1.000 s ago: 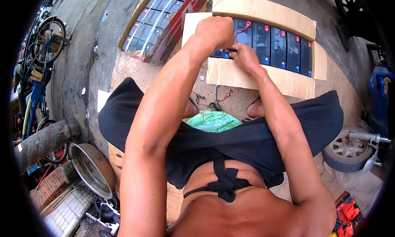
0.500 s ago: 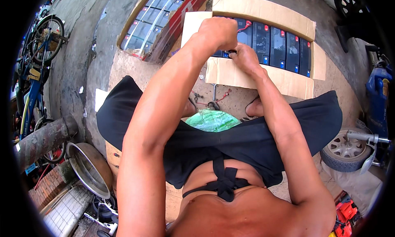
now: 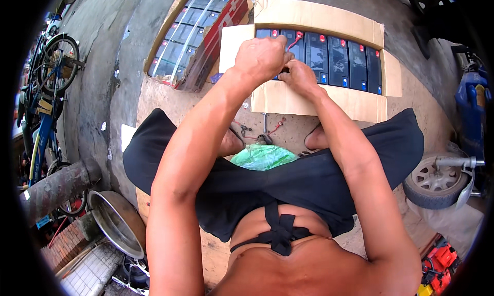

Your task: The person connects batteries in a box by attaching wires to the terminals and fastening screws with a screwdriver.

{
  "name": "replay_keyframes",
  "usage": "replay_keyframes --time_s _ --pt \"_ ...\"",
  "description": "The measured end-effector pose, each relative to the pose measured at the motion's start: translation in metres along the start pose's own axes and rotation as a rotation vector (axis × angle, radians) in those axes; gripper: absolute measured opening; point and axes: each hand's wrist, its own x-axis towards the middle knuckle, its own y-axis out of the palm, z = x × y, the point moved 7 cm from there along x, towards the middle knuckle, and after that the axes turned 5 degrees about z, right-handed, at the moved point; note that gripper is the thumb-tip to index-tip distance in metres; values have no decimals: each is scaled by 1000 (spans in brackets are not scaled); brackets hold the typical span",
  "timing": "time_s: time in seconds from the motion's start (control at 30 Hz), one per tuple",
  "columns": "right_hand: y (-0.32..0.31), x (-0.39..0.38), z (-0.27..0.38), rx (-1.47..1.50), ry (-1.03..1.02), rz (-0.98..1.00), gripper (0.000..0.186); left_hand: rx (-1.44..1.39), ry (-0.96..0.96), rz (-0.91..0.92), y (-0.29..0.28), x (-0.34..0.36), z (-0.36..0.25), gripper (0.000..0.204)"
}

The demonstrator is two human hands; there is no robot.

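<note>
An open cardboard box [image 3: 319, 101] holds a row of black batteries [image 3: 338, 64] with red and blue terminals. My left hand [image 3: 261, 58] is closed over the batteries at the box's left end. Close beside its fingertips, my right hand [image 3: 301, 78] is closed too, its fingers pinched together above the near edge of the row. From a red terminal, a short red wire [image 3: 294, 41] runs down toward the fingers of both hands. Whatever lies between the fingers is hidden, apart from a small dark bit at the right fingertips.
A second box [image 3: 210, 59] of strapped batteries stands to the left. Between my feet lie a green plastic bag [image 3: 263, 158], a metal tool [image 3: 265, 137] and red wire pieces [image 3: 279, 125]. A metal basin [image 3: 117, 224] is at the lower left, a wheel [image 3: 435, 182] at the right.
Both hands have moved slightly down and nearer within the picture, staying together. My left hand has turned, showing more of its back. The view has shifted a little.
</note>
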Motion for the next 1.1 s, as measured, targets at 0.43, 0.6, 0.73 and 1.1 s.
replay_keyframes --time_s 0.43,0.6,0.73,1.1 --pt "-2 2 -6 18 -28 -160 17 6 -13 49 -1 7 -6 22" --pt "8 1 -6 -8 -10 -116 16 43 30 10 0 -2 -9 21" --pt "3 -5 -5 30 -36 -253 14 68 -12 73 4 11 -8 24" --pt "0 -11 1 -17 17 -248 8 52 289 -212 -7 -1 -20 21"
